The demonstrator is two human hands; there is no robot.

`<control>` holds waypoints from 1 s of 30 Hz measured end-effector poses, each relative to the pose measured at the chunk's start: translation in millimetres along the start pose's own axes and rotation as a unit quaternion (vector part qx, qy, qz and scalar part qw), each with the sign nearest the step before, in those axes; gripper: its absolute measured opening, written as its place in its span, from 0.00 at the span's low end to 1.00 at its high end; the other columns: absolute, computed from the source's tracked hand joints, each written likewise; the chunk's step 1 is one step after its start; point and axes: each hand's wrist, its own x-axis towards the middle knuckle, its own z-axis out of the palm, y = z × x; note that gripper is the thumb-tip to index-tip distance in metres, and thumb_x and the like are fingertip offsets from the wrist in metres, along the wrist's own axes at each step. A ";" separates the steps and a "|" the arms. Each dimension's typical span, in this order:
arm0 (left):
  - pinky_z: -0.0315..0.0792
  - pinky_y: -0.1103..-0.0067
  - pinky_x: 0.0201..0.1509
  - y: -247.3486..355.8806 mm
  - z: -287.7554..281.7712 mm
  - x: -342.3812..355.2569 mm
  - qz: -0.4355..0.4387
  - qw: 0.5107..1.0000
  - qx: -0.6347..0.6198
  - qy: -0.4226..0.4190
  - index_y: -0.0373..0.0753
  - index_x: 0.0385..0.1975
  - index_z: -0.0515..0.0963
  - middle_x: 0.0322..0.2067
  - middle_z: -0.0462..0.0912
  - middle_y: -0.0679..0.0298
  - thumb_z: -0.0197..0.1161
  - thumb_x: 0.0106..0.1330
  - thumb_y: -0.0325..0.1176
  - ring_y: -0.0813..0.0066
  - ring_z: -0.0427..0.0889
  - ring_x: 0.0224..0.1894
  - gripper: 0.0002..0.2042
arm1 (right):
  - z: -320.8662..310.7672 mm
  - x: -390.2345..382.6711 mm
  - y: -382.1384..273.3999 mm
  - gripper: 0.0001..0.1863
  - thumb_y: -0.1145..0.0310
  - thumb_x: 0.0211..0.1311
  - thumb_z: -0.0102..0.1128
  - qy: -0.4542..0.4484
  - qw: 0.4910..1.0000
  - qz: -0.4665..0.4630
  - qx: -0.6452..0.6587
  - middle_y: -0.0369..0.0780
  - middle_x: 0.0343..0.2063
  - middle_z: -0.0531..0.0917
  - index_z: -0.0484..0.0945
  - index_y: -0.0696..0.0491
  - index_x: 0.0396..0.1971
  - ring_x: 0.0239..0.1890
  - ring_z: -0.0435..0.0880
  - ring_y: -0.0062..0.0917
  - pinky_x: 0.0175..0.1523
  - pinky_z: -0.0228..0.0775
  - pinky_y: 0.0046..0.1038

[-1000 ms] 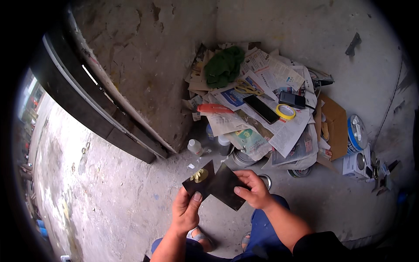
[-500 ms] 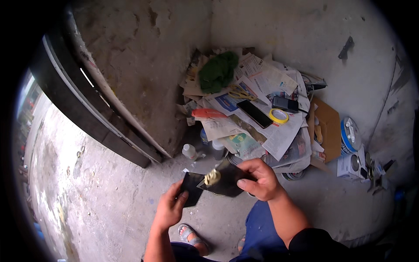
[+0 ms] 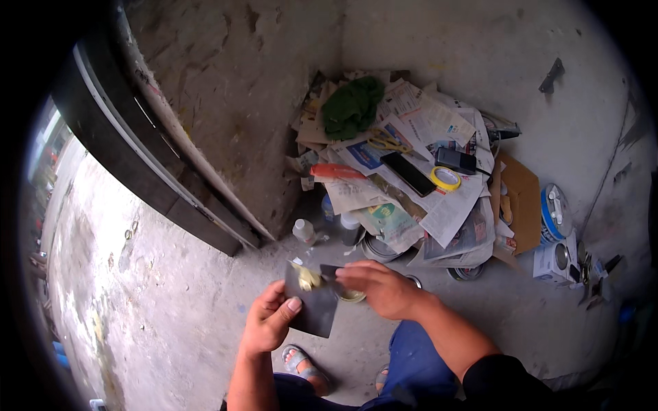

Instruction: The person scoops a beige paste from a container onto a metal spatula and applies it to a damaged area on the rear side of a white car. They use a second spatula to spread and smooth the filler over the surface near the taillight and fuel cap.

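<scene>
My left hand (image 3: 269, 320) grips a dark flat square plate (image 3: 314, 315) by its left edge, thumb on top, with a lump of pale yellow paste (image 3: 307, 277) on its upper part. Closed round a second dark plate (image 3: 329, 272) is my right hand (image 3: 380, 293), fingers over its face and blurred, the plate's edge at the paste. Partly hidden under the hands is a round tin (image 3: 351, 296) on the floor. Just beyond stand a small white bottle (image 3: 303, 229) and a darker container (image 3: 351, 233).
A newspaper pile (image 3: 445, 219) in the corner carries green cloth (image 3: 351, 106), scissors (image 3: 388, 142), a phone (image 3: 408, 174), a dark device (image 3: 454, 159) and yellow tape (image 3: 447, 187). A cardboard box (image 3: 522, 205), blue-rimmed tub (image 3: 555, 212) and small white box (image 3: 554, 267) are right. A dark frame (image 3: 144, 164) stands left.
The paste went from the left plate to the right one, and is now on the left again. The left plate is tilted flatter toward me; my right hand has turned over the plates.
</scene>
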 end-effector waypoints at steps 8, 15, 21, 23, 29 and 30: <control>0.72 0.68 0.55 -26.9 31.9 9.7 0.035 0.960 -0.179 0.214 0.40 0.49 0.65 0.46 0.77 0.59 0.56 0.63 0.22 0.68 0.78 0.47 0.16 | 21.2 -6.8 -25.5 0.32 0.82 0.59 0.44 0.149 0.849 0.174 0.477 0.41 0.60 0.66 0.54 0.59 0.65 0.61 0.66 0.22 0.65 0.54 0.25; 0.67 0.78 0.56 -35.0 40.4 10.4 0.083 0.961 -0.139 0.224 0.39 0.50 0.65 0.45 0.78 0.62 0.55 0.66 0.23 0.77 0.76 0.47 0.14 | 22.7 -10.0 -36.1 0.28 0.82 0.59 0.46 0.028 0.963 0.149 0.222 0.46 0.62 0.67 0.60 0.64 0.62 0.66 0.63 0.30 0.67 0.52 0.28; 0.66 0.82 0.52 -35.6 48.1 11.5 0.145 0.960 -0.038 0.238 0.37 0.51 0.65 0.42 0.78 0.66 0.55 0.67 0.24 0.81 0.75 0.44 0.14 | 25.0 -4.0 -41.6 0.29 0.82 0.57 0.46 0.059 0.958 0.159 0.230 0.49 0.61 0.68 0.61 0.62 0.62 0.65 0.65 0.34 0.67 0.53 0.29; 0.66 0.80 0.55 -39.4 41.5 8.5 0.157 0.961 -0.015 0.228 0.37 0.52 0.65 0.45 0.77 0.63 0.55 0.67 0.24 0.79 0.75 0.46 0.15 | 24.7 -3.2 -42.3 0.28 0.82 0.57 0.46 0.046 0.967 0.160 0.195 0.49 0.60 0.68 0.62 0.62 0.61 0.65 0.64 0.35 0.67 0.53 0.30; 0.66 0.79 0.56 -42.1 36.1 7.0 0.181 0.956 0.027 0.231 0.37 0.53 0.64 0.47 0.77 0.62 0.54 0.67 0.24 0.78 0.75 0.48 0.16 | 17.1 10.3 -53.8 0.29 0.83 0.56 0.42 0.077 0.965 0.137 0.209 0.49 0.61 0.67 0.62 0.61 0.62 0.66 0.63 0.37 0.67 0.55 0.31; 0.66 0.79 0.55 -41.7 35.1 6.7 0.189 0.953 0.029 0.235 0.36 0.54 0.64 0.47 0.77 0.62 0.54 0.67 0.24 0.77 0.75 0.48 0.16 | 24.9 6.4 -47.9 0.29 0.84 0.54 0.43 0.063 0.972 0.135 0.182 0.50 0.60 0.68 0.63 0.61 0.61 0.65 0.64 0.38 0.67 0.55 0.31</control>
